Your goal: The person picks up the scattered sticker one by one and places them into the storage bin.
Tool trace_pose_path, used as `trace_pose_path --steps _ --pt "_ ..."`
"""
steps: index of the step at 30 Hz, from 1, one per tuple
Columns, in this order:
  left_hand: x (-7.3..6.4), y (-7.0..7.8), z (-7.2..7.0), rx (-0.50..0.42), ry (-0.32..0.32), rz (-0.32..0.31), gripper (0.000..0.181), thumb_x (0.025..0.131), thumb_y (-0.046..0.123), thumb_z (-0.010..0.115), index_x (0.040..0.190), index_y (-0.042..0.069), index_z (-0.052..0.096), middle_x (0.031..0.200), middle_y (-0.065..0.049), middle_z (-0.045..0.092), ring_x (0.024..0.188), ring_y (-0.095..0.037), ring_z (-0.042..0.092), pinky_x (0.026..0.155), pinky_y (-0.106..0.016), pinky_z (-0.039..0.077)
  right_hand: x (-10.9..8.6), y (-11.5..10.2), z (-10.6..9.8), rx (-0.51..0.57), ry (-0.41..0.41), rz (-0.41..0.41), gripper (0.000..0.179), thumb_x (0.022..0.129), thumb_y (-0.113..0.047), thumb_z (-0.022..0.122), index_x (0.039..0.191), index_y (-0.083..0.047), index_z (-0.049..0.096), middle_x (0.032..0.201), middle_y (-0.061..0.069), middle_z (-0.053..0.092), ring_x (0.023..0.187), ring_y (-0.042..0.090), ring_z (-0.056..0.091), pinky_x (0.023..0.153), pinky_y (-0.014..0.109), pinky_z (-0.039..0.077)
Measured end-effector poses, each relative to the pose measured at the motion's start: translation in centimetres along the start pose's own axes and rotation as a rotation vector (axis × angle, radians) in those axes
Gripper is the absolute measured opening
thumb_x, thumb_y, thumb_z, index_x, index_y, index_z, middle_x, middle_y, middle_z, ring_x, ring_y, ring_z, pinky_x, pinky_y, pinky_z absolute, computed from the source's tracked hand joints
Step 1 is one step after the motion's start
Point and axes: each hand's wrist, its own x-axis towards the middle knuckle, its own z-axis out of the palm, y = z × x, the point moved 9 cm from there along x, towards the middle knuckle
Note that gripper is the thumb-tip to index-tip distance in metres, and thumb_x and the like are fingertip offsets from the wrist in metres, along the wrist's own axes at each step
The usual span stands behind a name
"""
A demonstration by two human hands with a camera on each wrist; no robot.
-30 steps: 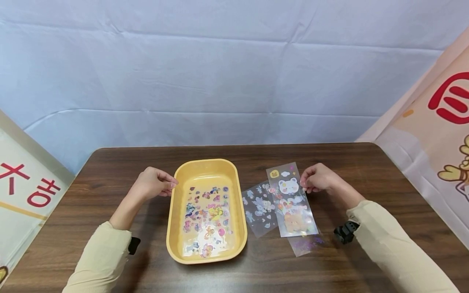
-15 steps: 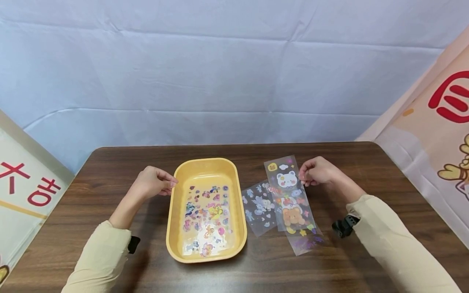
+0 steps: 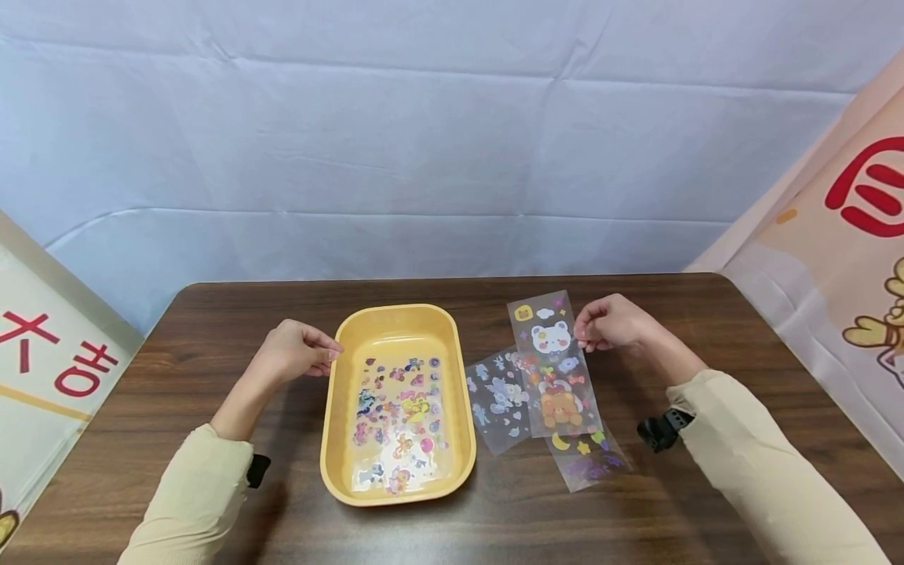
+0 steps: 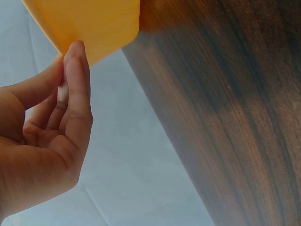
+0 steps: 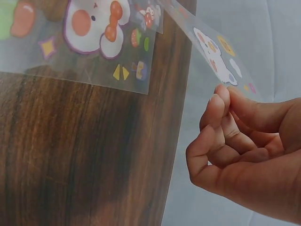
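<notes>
My right hand (image 3: 613, 323) pinches the edge of a clear sticker sheet (image 3: 558, 410) printed with a white bear and a brown bear. In the right wrist view the thumb and forefinger meet on that edge, and the sheet is lifted off the table. Beneath it in the head view lie two more clear sheets: one with pale blue figures (image 3: 503, 396), one with a moon and purple marks (image 3: 593, 469). My left hand (image 3: 293, 353) pinches the left rim of a yellow tray (image 3: 466, 439). Inside the tray lies a see-through sheet of colourful cartoon stickers (image 3: 402, 428).
The brown wooden table (image 3: 212, 329) ends at a pale cloth backdrop (image 3: 424, 157). Printed banners hang at the left (image 3: 56, 345) and right (image 3: 833, 259). A black wrist device (image 3: 664, 430) shows at the right cuff, another (image 3: 257, 471) at the left.
My right hand has moved slightly up and away, lifting the bear sheet toward the far edge and uncovering more of the moon sheet. The left hand stays at the tray rim.
</notes>
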Motion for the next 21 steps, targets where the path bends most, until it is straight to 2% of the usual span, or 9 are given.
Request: trace_pose_path --steps 4,11,21 --pt "0.0 0.0 0.0 0.002 -0.003 -0.004 0.016 0.086 0.004 0.062 0.095 -0.007 0.068 0.08 -0.011 0.068 0.07 -0.024 0.066 0.067 -0.037 0.056 0.1 -0.4 -0.1 0.008 0.002 -0.008 0.011 0.085 0.01 0.046 0.085 0.012 0.057 0.067 0.008 0.059 0.06 0.018 0.057 0.054 0.027 0.049" --pt "0.0 0.1 0.1 0.005 -0.002 -0.009 0.016 0.086 0.004 0.062 0.096 -0.007 0.068 0.082 -0.013 0.068 0.066 -0.019 0.065 0.067 -0.036 0.056 0.1 -1.1 -0.1 0.043 -0.001 -0.004 0.011 0.083 0.012 0.044 0.085 0.012 0.056 0.068 0.009 0.057 0.061 0.018 0.056 0.054 0.027 0.05" --pt "0.0 0.0 0.1 0.003 -0.006 -0.005 0.016 0.086 0.004 0.062 0.096 -0.007 0.068 0.082 -0.013 0.067 0.065 -0.017 0.065 0.067 -0.036 0.056 0.0 -1.9 -0.5 0.076 -0.001 -0.012 0.009 0.084 0.012 0.047 0.087 0.014 0.055 0.067 0.009 0.059 0.06 0.017 0.058 0.055 0.026 0.051"
